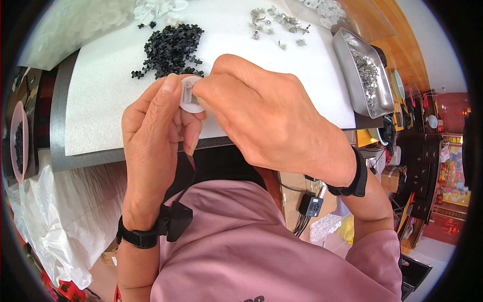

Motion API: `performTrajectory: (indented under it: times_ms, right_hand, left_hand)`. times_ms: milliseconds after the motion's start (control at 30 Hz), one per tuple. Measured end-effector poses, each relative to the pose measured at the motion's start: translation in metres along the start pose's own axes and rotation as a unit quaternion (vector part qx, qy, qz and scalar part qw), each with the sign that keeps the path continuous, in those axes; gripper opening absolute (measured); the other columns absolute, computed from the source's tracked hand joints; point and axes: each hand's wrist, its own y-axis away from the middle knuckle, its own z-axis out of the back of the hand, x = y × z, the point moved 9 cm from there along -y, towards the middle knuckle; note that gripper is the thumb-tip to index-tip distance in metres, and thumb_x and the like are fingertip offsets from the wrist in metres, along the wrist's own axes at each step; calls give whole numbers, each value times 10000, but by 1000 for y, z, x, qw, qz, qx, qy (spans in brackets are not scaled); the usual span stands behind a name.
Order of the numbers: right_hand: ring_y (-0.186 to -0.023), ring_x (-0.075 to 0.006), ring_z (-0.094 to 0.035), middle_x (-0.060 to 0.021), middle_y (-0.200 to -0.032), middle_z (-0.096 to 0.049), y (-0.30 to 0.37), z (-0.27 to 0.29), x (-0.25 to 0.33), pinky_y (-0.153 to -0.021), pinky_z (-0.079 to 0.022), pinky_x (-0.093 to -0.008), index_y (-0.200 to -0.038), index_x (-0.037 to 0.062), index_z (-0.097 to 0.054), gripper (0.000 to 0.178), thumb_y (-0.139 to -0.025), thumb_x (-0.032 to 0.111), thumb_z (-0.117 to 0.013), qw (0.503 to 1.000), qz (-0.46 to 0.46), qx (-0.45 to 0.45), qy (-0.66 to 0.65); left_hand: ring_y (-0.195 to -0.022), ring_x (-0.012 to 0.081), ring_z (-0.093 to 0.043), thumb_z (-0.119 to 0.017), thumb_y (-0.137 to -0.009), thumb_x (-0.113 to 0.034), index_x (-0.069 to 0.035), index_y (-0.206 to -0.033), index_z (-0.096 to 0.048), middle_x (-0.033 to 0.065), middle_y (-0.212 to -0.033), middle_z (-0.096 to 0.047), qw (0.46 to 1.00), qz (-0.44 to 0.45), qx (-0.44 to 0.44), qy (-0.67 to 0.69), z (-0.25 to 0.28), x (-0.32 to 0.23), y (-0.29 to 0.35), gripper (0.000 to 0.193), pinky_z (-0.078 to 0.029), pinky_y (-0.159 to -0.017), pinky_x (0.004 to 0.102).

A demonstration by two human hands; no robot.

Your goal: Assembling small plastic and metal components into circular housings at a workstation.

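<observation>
My left hand (156, 113) pinches a small round white plastic part (190, 104) by its edge, just over the table's near edge. A raised rectangular housing stands up from the disc's middle. My right hand (266, 108) has its thumb and forefinger closed at that housing; whatever lies between those fingertips is hidden. Behind my left hand a heap of small black cross-shaped plastic pieces (173, 48) lies on the white foam sheet (100, 100). Toward the far right of the sheet are scattered small metal clips (289, 22).
A metal tray (347, 75) of small metal pieces stands at the right edge. Bags of white parts (85, 27) lie at the far left and far right (327, 12). A pink bowl (19, 143) with black pieces sits left, above a white plastic bag (65, 211).
</observation>
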Motion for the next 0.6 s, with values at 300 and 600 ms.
performTrajectory:
  times_ms: [300, 600]
  right_hand:
    - [-654, -337, -580, -130, -765, -534, 2, -2, -10, -531, -480, -396, -824, -12, -546, 86, -759, 25, -590, 995, -10, -9, -95]
    - [-741, -337, -588, -133, -793, -565, 0, 0, -14, -630, -491, -398, -867, -15, -567, 101, -775, 24, -580, 993, 12, -22, -114]
  left_hand:
    - [-468, 61, -444, -454, -998, -247, 52, -1026, -627, 63, -695, -602, 1000, 4, -3, -7, 0, 0, -1, 347, -333, -411, 190]
    - [-455, 65, -438, -456, -996, -253, 43, -1021, -629, 75, -691, -608, 1000, 7, -3, -18, 0, 0, -2, 344, -328, -407, 199]
